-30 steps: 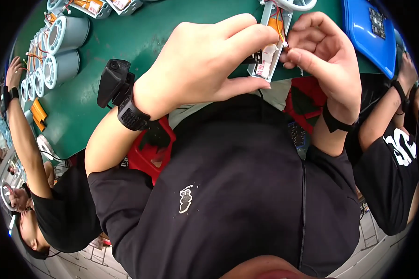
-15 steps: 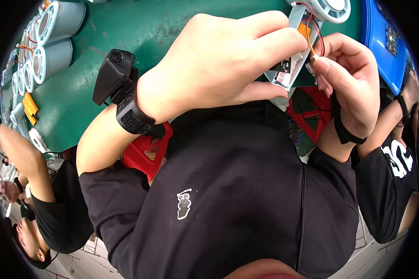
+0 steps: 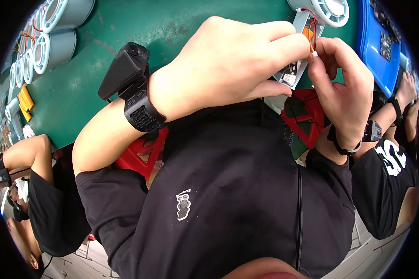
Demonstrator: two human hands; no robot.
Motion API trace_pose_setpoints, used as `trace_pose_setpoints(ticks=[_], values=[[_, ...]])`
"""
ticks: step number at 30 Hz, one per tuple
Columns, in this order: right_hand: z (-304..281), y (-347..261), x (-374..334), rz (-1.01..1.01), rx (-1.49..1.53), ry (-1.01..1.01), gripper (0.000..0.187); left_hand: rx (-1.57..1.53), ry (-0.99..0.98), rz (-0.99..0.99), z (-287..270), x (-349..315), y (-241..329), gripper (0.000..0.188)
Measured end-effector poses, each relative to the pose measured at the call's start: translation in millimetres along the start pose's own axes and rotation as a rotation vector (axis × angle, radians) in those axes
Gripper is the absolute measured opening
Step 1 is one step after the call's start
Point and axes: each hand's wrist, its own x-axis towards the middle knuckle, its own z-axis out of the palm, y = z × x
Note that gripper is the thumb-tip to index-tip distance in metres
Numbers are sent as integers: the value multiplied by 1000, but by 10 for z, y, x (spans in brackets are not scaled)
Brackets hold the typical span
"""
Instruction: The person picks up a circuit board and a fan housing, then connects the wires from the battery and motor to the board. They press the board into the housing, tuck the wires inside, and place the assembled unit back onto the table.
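Observation:
My left hand (image 3: 237,65) grips a light-blue plastic housing (image 3: 301,69) by its open, trough-like handle, thumb along the near end and fingers on the far side. A round fan-like head (image 3: 334,10) is at the far end of it. Inside the handle lie an orange part (image 3: 308,33) and a board, partly hidden by my left fingers. Thin red, black and yellow wires run out of the handle to a small white connector (image 3: 314,54). My right hand (image 3: 344,83) pinches this connector between thumb and forefinger, close beside my left fingertips.
Several light-blue round units (image 3: 56,49) stand in rows at the left of the green table (image 3: 125,23), near orange-yellow pieces (image 3: 26,103). A blue tray (image 3: 375,56) with circuit boards is at the right. People sit on both sides; a co-worker's hand (image 3: 407,88) is beside the tray.
My right hand has turned, its fingers now curled closer round the connector. The housing appears slightly lower in view. At the left, the neighbouring person's arm has shifted.

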Motion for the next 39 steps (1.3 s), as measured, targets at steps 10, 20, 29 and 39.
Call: trace_pose_setpoints(ticks=[10,20,29,39], values=[[48,187,-80,30,313,270,9,-68,-47,-13,-94,41,62,46],[141,171,-65,134,799,401,14,-480,58,-186,-59,-3,46,44],[218,-31,-64,-322,138,471,26,-642,23,-228,-161,-112,-14,32],[344,-54,7,-343,333,327,22,-672,-37,-404,-329,-40,72,29]])
